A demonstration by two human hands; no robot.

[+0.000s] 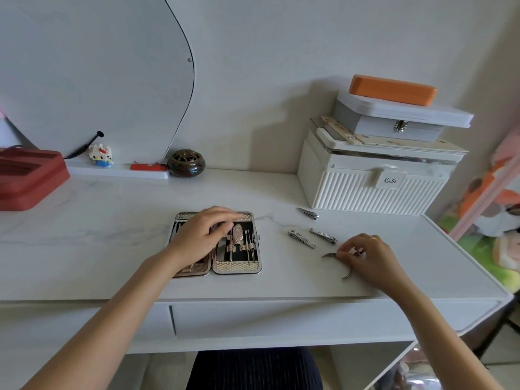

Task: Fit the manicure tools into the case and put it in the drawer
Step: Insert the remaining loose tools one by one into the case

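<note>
Pinching the cuticle nipper [336, 258] in my right hand [365, 256] at four o'clock, my left hand [201, 235] rests flat-fingered on the open case [236, 267] at centre, three nail clippers [301, 238] lying at two o'clock.

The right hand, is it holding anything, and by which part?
The right hand pinches the cuticle nippers near the middle, at the pivot; jaw tip and one handle stick out. The left hand only rests flat on the open case.
</note>
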